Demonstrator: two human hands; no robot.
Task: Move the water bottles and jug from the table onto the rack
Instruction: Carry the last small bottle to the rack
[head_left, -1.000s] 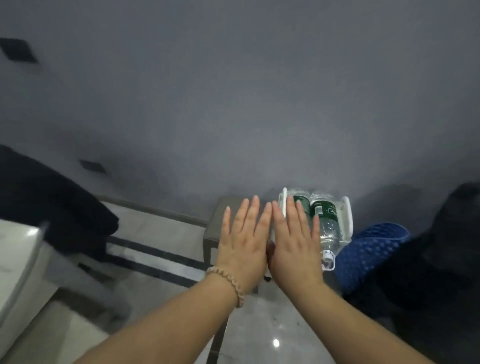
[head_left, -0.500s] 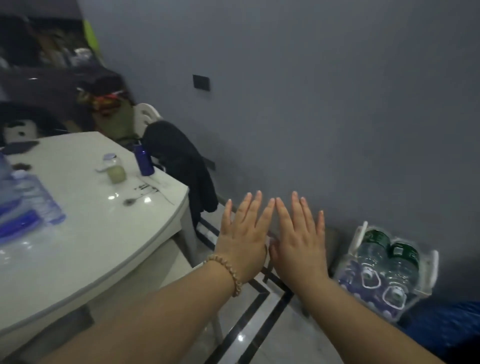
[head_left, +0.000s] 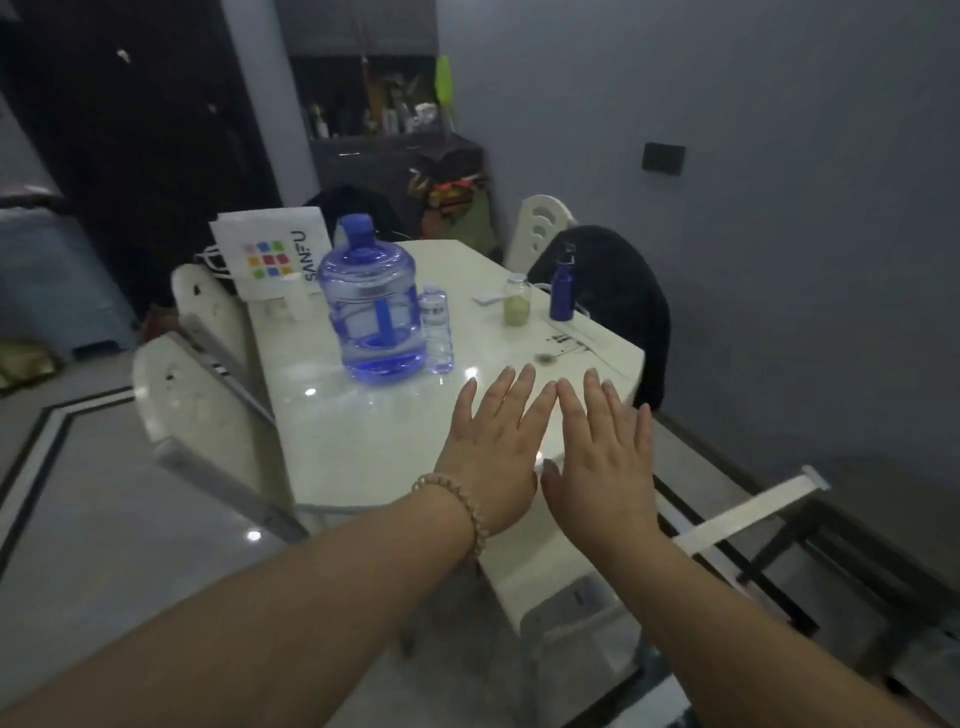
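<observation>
A large blue water jug (head_left: 375, 310) with a blue cap stands upright on the white table (head_left: 363, 447). A small clear water bottle (head_left: 436, 329) stands right beside it, on its right. My left hand (head_left: 493, 441) and my right hand (head_left: 597, 457) are held out flat, side by side, palms down, above the table's near right corner. Both hands hold nothing, fingers extended. They are well short of the jug and bottle. The rack is out of view.
A small jar (head_left: 518, 307) and a dark blue flask (head_left: 563, 290) stand at the table's far right. A white shopping bag (head_left: 270, 254) sits at the back. White chairs (head_left: 208, 415) flank the table; a dark jacket (head_left: 613, 291) drapes one.
My view has swung left from the wall and the bottle rack on the floor to the table. The hands stayed flat and side by side in front of me.
</observation>
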